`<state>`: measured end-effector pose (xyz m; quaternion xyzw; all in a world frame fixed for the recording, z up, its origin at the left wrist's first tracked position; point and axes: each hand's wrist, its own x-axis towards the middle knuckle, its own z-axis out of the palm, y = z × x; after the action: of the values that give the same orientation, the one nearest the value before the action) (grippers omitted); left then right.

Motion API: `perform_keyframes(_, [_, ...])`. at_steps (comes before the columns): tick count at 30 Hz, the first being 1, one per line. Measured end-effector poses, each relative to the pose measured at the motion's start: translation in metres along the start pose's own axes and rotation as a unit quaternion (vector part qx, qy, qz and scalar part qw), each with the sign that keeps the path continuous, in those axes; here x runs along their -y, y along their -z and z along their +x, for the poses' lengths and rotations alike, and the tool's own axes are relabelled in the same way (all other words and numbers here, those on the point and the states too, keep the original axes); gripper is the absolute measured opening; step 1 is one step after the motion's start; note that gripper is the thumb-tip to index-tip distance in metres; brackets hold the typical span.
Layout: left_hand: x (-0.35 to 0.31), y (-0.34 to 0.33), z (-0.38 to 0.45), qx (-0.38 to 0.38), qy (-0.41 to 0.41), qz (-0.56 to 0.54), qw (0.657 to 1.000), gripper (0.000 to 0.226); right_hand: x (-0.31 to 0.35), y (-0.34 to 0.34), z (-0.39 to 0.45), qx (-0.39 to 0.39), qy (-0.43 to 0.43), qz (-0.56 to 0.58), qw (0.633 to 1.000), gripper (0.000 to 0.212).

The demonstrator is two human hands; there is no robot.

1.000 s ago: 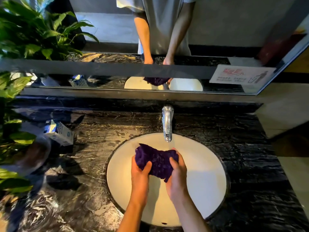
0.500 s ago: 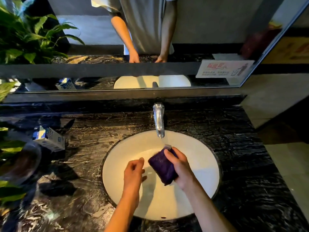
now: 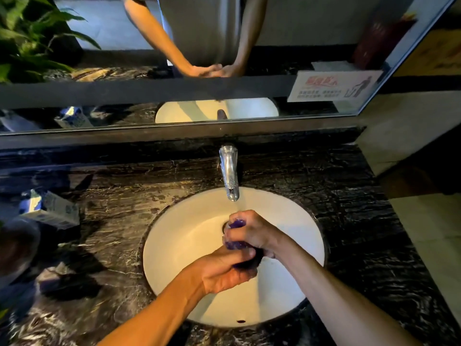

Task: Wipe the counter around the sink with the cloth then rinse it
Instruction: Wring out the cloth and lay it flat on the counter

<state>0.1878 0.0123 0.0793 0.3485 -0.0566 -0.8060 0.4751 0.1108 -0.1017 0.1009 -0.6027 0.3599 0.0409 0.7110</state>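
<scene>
Both hands are over the white round sink (image 3: 179, 245), right under the chrome faucet (image 3: 229, 173). The purple cloth (image 3: 235, 243) is bunched into a tight roll, with the right hand (image 3: 252, 232) clamped around its upper end and the left hand (image 3: 224, 270) squeezed shut on the lower end. Only bits of purple poke out between the fingers.

The counter (image 3: 119, 203) is dark marble with pale veins and looks shiny, wet in spots left of the basin. A blue and white carton (image 3: 50, 208) lies on its side at the far left. A wide mirror (image 3: 274, 33) runs along the back wall, a small printed sign (image 3: 334, 86) sits at its lower right, and green plant leaves (image 3: 27, 38) fill the top left corner. Lighting's pretty dim.
</scene>
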Motion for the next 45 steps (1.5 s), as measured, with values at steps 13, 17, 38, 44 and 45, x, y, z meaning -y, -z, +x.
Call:
perform_keyframes(13, [0.028, 0.043, 0.048, -0.269, 0.083, 0.551, 0.786, 0.035, -0.050, -0.035, 0.064, -0.207, -0.184, -0.223, 0.935, 0.034])
perform_keyframes(17, [0.043, 0.038, 0.045, -0.353, 0.101, 0.542, 0.756, 0.041, -0.059, -0.044, 0.064, -0.216, -0.204, -0.277, 0.914, 0.041])
perform_keyframes(38, [0.020, 0.039, -0.025, -0.251, -0.211, 0.076, 0.942, 0.044, -0.038, -0.017, -0.001, -0.117, -0.013, 0.322, 0.939, 0.072])
perform_keyframes(44, [0.022, 0.036, -0.035, -0.226, -0.220, -0.012, 0.949, 0.048, -0.033, -0.012, -0.024, -0.081, -0.037, 0.294, 0.952, 0.057])
perform_keyframes(45, [0.022, 0.034, -0.036, -0.218, -0.223, -0.027, 0.950, 0.049, -0.033, -0.012, -0.026, -0.087, -0.050, 0.302, 0.948, 0.061])
